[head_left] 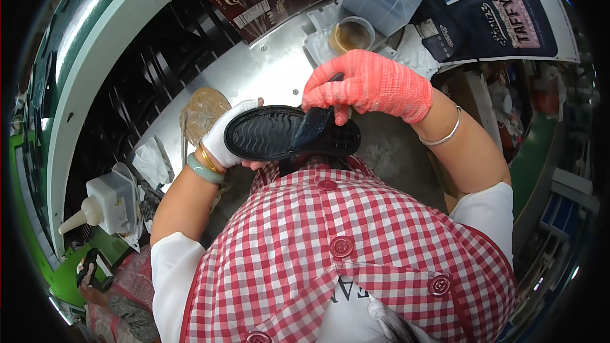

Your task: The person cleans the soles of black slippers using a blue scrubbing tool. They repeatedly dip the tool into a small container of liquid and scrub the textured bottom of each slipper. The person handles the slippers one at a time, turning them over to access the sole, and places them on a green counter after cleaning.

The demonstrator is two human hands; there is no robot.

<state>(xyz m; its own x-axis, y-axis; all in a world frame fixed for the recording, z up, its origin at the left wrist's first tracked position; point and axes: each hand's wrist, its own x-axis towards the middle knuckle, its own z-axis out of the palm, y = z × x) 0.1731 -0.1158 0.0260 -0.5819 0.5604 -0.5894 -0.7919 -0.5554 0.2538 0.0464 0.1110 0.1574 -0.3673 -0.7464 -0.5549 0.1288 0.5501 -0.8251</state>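
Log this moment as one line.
white-gloved left hand: holds ridged black shoe sole | coral-gloved right hand: holds dark brush-like tool over sole

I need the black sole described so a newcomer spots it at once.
Start at the red-and-white checked apron and look just above it in the picture. There the white-gloved left hand holds the sole, partly covered by a dark tool in the coral-gloved right hand. Long, black and wavy-ridged, the sole differs from the rounded brown piece beside the left hand.
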